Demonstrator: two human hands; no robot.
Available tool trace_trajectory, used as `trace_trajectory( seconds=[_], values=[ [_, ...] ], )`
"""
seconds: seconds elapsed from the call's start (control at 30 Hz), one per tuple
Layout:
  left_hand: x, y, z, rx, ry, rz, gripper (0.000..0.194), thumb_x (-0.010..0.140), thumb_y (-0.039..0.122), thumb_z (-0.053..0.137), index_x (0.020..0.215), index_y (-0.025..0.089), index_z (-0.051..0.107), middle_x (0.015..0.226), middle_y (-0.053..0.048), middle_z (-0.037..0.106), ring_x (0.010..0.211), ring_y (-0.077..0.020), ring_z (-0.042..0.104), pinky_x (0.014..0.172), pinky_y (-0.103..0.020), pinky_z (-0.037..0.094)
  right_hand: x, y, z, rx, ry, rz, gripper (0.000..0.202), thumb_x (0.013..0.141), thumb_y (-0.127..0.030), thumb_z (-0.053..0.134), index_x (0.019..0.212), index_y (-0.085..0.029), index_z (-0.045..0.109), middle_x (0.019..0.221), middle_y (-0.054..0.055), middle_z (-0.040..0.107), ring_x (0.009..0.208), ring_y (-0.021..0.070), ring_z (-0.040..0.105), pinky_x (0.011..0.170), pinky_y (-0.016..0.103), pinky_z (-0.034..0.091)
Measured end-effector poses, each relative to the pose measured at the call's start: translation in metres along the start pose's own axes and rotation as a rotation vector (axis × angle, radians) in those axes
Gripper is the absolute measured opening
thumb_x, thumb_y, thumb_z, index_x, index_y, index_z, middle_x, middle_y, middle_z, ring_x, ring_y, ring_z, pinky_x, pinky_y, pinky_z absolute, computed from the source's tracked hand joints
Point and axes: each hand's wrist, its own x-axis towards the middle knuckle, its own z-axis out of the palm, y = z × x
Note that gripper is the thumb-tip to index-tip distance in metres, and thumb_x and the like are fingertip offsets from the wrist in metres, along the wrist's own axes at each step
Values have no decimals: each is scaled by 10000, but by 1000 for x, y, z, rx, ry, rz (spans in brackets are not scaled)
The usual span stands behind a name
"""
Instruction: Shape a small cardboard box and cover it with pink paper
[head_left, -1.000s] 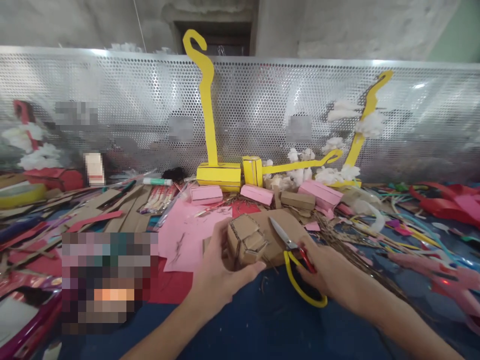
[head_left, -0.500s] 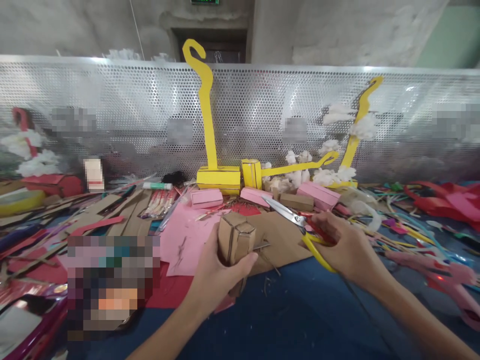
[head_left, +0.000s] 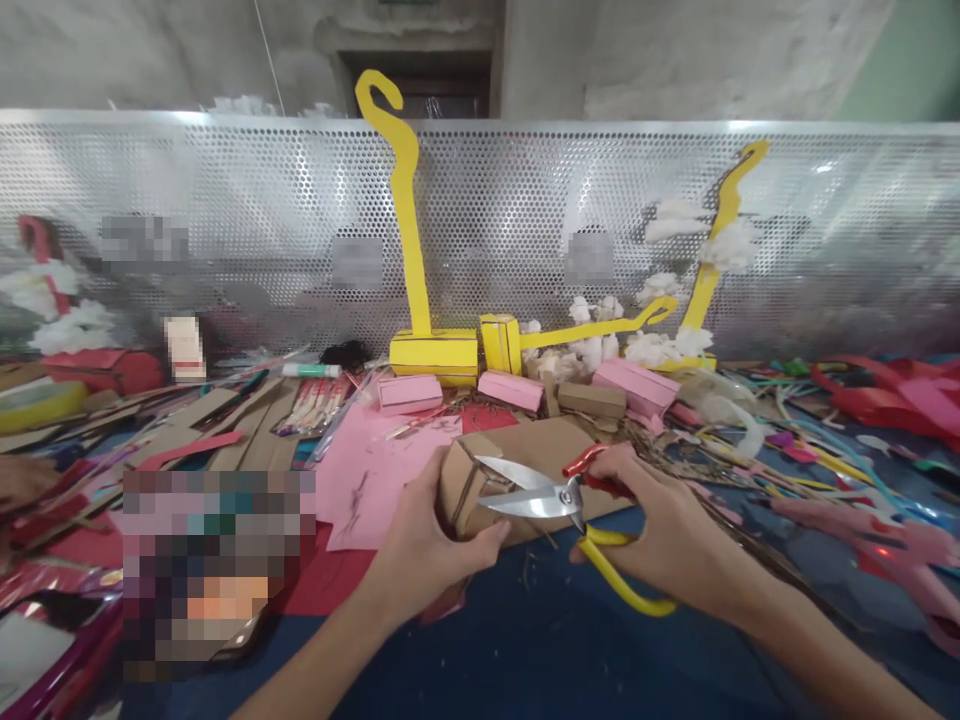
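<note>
My left hand (head_left: 442,550) is closed around a small brown cardboard box (head_left: 459,480) with dark edges, its thumb along the near side. In my right hand (head_left: 660,520) is a pair of scissors (head_left: 536,500) with one red and one yellow handle. The scissor blades are spread apart and point left, their tips at the box's right side. From this angle I cannot tell whether the blades touch the cardboard. Behind the box lies a flat brown cardboard sheet (head_left: 540,437), and left of it a pink sheet (head_left: 367,480) with dark scraps on it.
Yellow hooked paper stands (head_left: 411,250) and small pink boxes (head_left: 409,392) line the back, before a perforated metal panel (head_left: 495,220). A pink glue gun (head_left: 892,550) lies at right. Cardboard strips (head_left: 255,440) are heaped at left, where part of another person's hand (head_left: 26,482) shows.
The scissors have come left and down to the box, and their blades have spread apart. My left hand has tilted the box. Another person's hand has appeared at the left edge.
</note>
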Motion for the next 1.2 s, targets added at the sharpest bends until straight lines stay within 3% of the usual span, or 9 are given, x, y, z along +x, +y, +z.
trace_trajectory(
  seconds=[0.17,0.6,0.87,1.0,1.2],
  values=[
    [-1,1,1,-43,-35,-37,574,764,212,789,1289,205,557,1156,-50,731,1050,-261,692,901,-364,578,0,5,2,-96,-27,60,484,683,-562,875,987,-285,619,864,-9,718,768,221,671,637,294,480],
    [-1,-7,-3,-48,-74,-67,584,823,337,779,1355,227,566,1309,-91,704,1169,-307,668,995,-438,544,-2,7,7,-149,64,58,475,645,-594,886,824,-264,595,620,-61,598,564,167,560,526,260,377],
    [2,-3,-5,-96,-111,-92,586,838,356,777,1367,234,554,1319,-76,695,1225,-304,636,1027,-429,524,-2,11,11,-122,83,77,470,666,-588,868,783,-264,549,603,-71,568,548,147,516,519,248,334],
    [3,-2,-5,-120,-123,-117,602,841,367,778,1380,246,541,1301,-60,703,1233,-296,634,1022,-419,531,-1,16,14,-129,119,54,420,754,-542,799,751,-255,493,583,-66,539,528,137,471,517,246,310],
    [2,-3,-4,-62,-71,-140,665,837,490,773,1392,228,516,1361,-90,669,1313,-317,580,1054,-432,510,7,22,16,-110,142,129,362,764,-442,759,791,-261,446,631,-56,567,555,152,505,533,256,349]
  ],
)
